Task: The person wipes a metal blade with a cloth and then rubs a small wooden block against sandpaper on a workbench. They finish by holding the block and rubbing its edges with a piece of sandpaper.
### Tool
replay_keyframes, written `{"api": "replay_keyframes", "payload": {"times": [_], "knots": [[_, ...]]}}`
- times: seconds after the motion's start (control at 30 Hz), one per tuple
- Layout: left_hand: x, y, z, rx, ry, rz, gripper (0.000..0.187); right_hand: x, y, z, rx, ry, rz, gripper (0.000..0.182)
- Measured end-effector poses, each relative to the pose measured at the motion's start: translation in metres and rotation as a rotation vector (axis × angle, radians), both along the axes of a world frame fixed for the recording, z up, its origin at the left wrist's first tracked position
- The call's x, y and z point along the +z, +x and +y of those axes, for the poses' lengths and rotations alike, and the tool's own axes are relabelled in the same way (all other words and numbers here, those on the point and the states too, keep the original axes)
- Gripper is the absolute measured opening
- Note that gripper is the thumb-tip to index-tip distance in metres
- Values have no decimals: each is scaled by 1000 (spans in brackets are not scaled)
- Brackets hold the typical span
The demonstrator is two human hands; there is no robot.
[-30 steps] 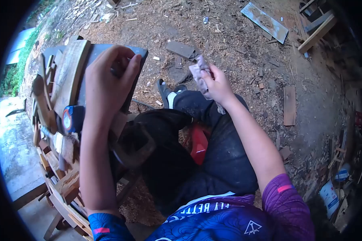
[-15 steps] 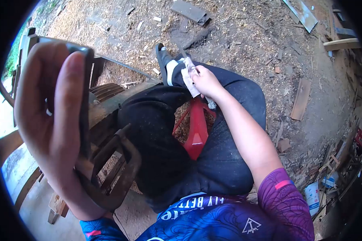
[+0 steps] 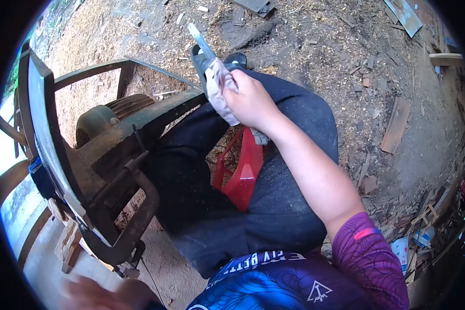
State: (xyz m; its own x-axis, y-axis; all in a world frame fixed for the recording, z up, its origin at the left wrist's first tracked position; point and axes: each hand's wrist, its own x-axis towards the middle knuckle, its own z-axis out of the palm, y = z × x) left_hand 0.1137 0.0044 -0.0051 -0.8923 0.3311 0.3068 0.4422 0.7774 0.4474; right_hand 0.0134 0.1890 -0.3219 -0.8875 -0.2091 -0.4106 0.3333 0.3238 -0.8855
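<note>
My right hand (image 3: 248, 98) is wrapped round a pale cloth (image 3: 221, 95) from which a narrow, flat metal blade (image 3: 200, 41) sticks out, pointing away from me above my shoe. What kind of tool it is, the cloth hides. Low at the left edge, my left hand (image 3: 101, 295) is smeared by motion, and its fingers cannot be made out. Above that hand stands a long curved piece (image 3: 49, 124) with a pale, shiny edge. A rusty C-clamp (image 3: 149, 206) grips near its lower end, at the wooden frame.
I sit over a red plastic stool (image 3: 247, 173). A ribbed motor (image 3: 95, 123) sits in the wooden frame (image 3: 139, 121) at left. Wood chips and loose boards (image 3: 396, 124) litter the ground; scrap and a white-and-blue container (image 3: 401, 250) lie at right.
My left hand has let go of the curved piece and dropped to the lower left. My right hand has shifted slightly left with the cloth-wrapped blade, and more of the blade shows.
</note>
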Motion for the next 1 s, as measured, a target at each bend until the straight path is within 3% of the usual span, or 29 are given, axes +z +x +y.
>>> {"api": "replay_keyframes", "payload": {"times": [0.03, 0.07, 0.1, 0.13, 0.17, 0.2, 0.27, 0.33, 0.47, 0.57, 0.7, 0.77, 0.8, 0.9, 0.93, 1.0], "knots": [[-18, 21, 13, 23, 232, 25, 30, 13, -1, 4, -31, -63, 30, 29], [-20, 37, 29, 105, 339, -196, 39, 28, -1, 12, -36, -64, 29, 29], [-24, 52, 36, 192, 158, -383, 21, 45, 0, 26, -45, -116, 42, 27], [-55, 68, 36, 117, 172, -458, 19, 56, 3, 41, -54, -169, 54, 27], [-93, 61, 45, 40, 237, -701, 12, 60, 8, 55, -73, -146, 125, 26], [-124, 50, 66, 116, 196, -822, 7, 65, 10, 74, -50, -110, 114, 25], [-209, 46, 80, 217, 133, -909, 16, 45, 25, 101, -183, -158, 223, 24], [-281, 34, 81, 131, -230, -962, 22, 65, 36, 125, -239, -263, 179, 23], [-393, -3, 73, 131, -702, -1473, 35, 90, 62, 151, -375, -275, 188, 31], [-459, 8, 48, 260, -692, -1556, 38, 60, 83, 156, -409, -227, 215, 28], [-494, 26, 29, 513, -524, -1604, 43, 28, 90, 166, -418, -173, 126, 30], [-555, 66, -6, 414, -527, -1580, 52, 23, 75, 175, -471, -229, 24, 34], [-562, 78, -14, 447, -470, -1649, 54, 21, 71, 166, -570, -259, 56, 38], [-592, 119, -20, 627, -345, -1704, 56, 19, 61, 158, -461, -208, 123, 44], [-593, 123, -16, 686, -417, -1649, 57, 21, 62, 161, -429, -171, 79, 56], [-598, 128, -10, 769, -478, -1611, 57, 17, 71, 165, -470, -109, 67, 60]]}}
